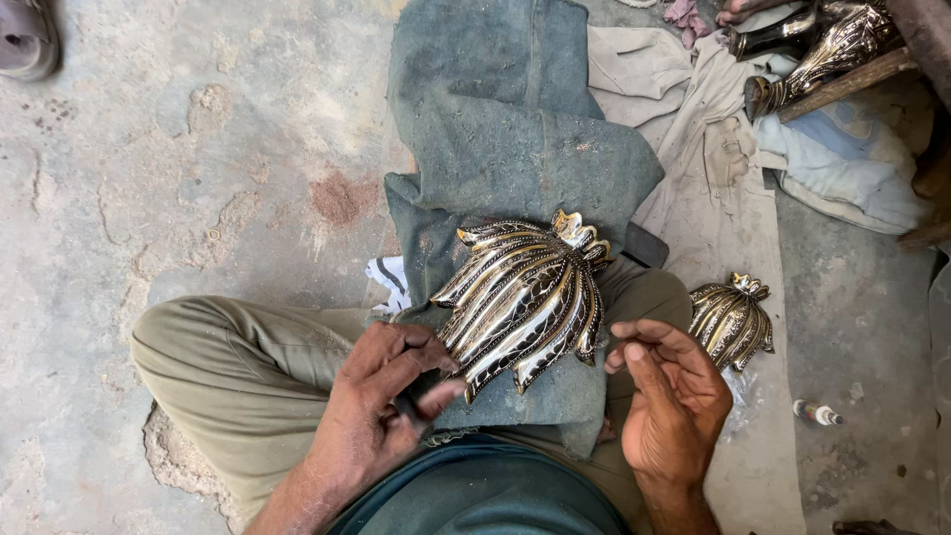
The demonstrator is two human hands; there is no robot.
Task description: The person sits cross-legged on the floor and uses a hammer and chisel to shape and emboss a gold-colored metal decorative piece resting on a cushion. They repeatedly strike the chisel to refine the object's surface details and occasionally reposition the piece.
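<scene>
Two bare hands work low in the frame, above the person's crossed legs in olive trousers point(228, 357). The left hand point(381, 406), at lower centre-left, is curled closed around a small dark tool point(408, 408) that barely shows between thumb and fingers; its thumb tip lies just beside the lower edge of a large fluted metal piece point(525, 297). That piece, silver and gold with dark engraved ribs fanning from a narrow crown, rests at the centre of the frame on a grey-green cloth point(505, 129) draped over the lap and out across the concrete floor point(178, 168). The right hand point(674, 396), at lower centre-right, is half open and holds nothing, fingers loosely bent, fingertips near the piece's right edge but apart from it.

A second, smaller fluted piece point(733, 322) lies right of centre on a pale cloth point(733, 188). A small bottle point(817, 413) lies on the floor at lower right. At upper right, more engraved metal ware point(832, 45) rests by a wooden bar point(842, 87). A sandal point(25, 40) shows at the upper left corner.
</scene>
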